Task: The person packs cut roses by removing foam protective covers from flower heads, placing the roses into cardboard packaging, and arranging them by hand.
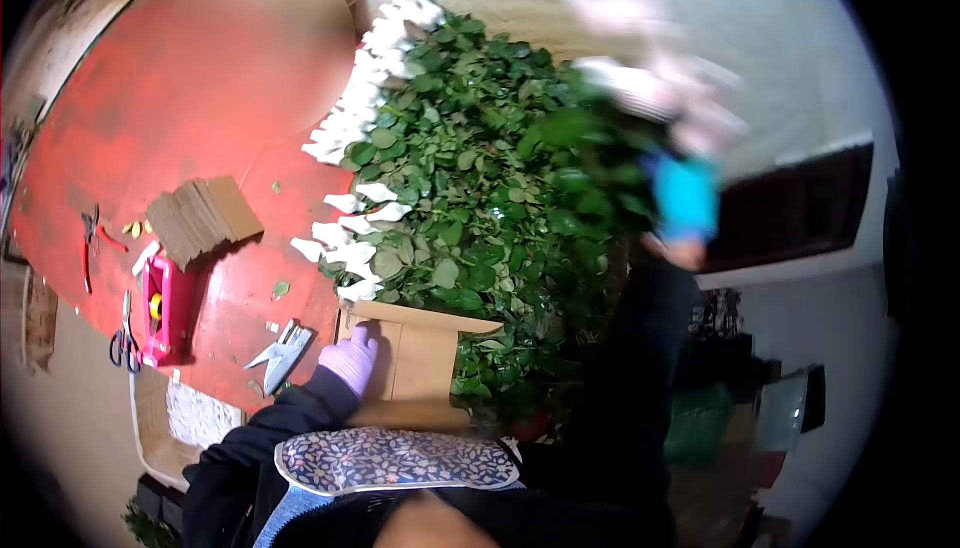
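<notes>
My left hand (350,358), in a light purple glove, rests on the left side of an opened cardboard piece (420,353), its visible fingers apart. My right hand (685,198), in a bright blue glove, is raised at the right, closed round a blurred bunch of leafy stems (600,138). Blurred pale, wrapped heads (650,88) top this bunch. In the middle lies a large pile of green leafy stems (480,168), with white-sleeved heads (340,128) along its left side. The cardboard touches the pile's lower edge.
On the red table (110,138) are a stack of brown cardboard pieces (205,220), a pink holder (160,313), a stapler (284,356), scissors (125,338) and red-handled pliers (88,253). A white-lined basket (200,413) stands below the table edge. Green crates (700,423) are at the lower right.
</notes>
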`<state>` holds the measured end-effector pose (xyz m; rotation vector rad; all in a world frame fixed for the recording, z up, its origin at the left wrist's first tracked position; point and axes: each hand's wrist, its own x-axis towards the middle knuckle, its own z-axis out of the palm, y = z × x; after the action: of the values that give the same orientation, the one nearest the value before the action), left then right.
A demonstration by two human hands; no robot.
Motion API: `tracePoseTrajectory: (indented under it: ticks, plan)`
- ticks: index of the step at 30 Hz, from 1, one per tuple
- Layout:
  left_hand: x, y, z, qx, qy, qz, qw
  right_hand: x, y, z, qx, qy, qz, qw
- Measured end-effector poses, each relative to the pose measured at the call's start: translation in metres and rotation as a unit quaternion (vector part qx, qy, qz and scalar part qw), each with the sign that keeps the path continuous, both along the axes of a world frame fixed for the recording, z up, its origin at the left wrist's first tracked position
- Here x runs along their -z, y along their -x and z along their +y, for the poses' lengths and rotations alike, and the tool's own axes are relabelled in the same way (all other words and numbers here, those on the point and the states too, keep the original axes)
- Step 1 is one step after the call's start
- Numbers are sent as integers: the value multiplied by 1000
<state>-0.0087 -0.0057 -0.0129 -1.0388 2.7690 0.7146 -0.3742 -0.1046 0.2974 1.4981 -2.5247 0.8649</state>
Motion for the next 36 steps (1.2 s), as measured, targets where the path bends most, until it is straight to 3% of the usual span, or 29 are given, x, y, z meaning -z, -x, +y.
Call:
tracePoseTrajectory:
  ticks: [2,3,5,6,7,9,12,13,14,15,17,18,19,20,21,22,23,25,26,28,30,32,33,34,35,36]
  plan:
    - [25,4,7,-79,26,31,996,47,43,-31,44,-25,10,999]
    - [31,3,7,-84,20,46,995,72,68,-47,-54,-7,20,998]
    - [28,-1,7,-81,-8,57,995,79,74,-57,-193,36,-33,980]
    - [-4,-5,0,-24,3,46,999,82,76,-62,-262,50,-64,962]
    - [-9,-5,-2,-24,4,47,999,59,47,-51,-260,7,-75,963]
    - [-15,-5,-4,3,-39,2,999,60,40,-48,-275,7,-85,958]
    - [-26,-9,-8,-7,-59,46,997,72,59,-50,-313,0,-130,941]
    - [-36,-16,-13,-8,-59,45,997,72,49,-45,-321,42,-277,905]
    - [-48,-26,-20,76,-120,77,987,70,42,-45,-346,25,-261,901]
    - [-61,-35,-29,158,-180,105,965,72,35,-42,-373,25,-250,893]
    - [-95,-38,-57,135,-240,321,906,77,20,-37,-427,24,-231,874]
    - [-123,-30,-79,72,-163,430,885,60,-7,-30,-452,-7,-485,749]
    - [-148,-26,-96,-32,-157,421,893,61,-23,-26,-426,-19,-534,730]
    - [-151,-9,-110,-117,-390,539,737,63,-39,-23,-396,-28,-583,709]
    - [-164,0,-128,-97,-451,583,669,65,-54,-19,-364,-34,-629,686]
    - [-173,16,-140,-94,-437,626,638,74,-59,-10,-372,-16,-479,795]
    - [-173,32,-151,-81,-433,650,619,85,-52,-9,-345,-26,-398,849]
    - [-169,61,-171,-43,-433,677,594,113,-20,-16,-270,-51,-352,895]
    - [-176,64,-170,-88,-457,656,594,121,-9,-20,-246,-43,-363,897]
    - [-160,71,-177,-121,-485,674,543,100,-20,-24,-223,7,-510,831]
    - [-154,71,-191,-140,-534,691,467,63,-32,-12,-302,61,-515,800]
    - [-117,68,-213,-162,-554,698,424,51,12,12,-305,79,-400,860]
    - [-89,67,-224,-182,-545,719,391,49,47,22,-284,116,-404,862]
    - [-49,64,-241,-174,-538,727,391,47,82,33,-264,153,-406,861]
    - [-15,60,-256,-166,-530,735,390,41,117,40,-275,221,-532,770]
    - [0,54,-259,-258,-524,720,375,30,133,49,-246,259,-429,830]
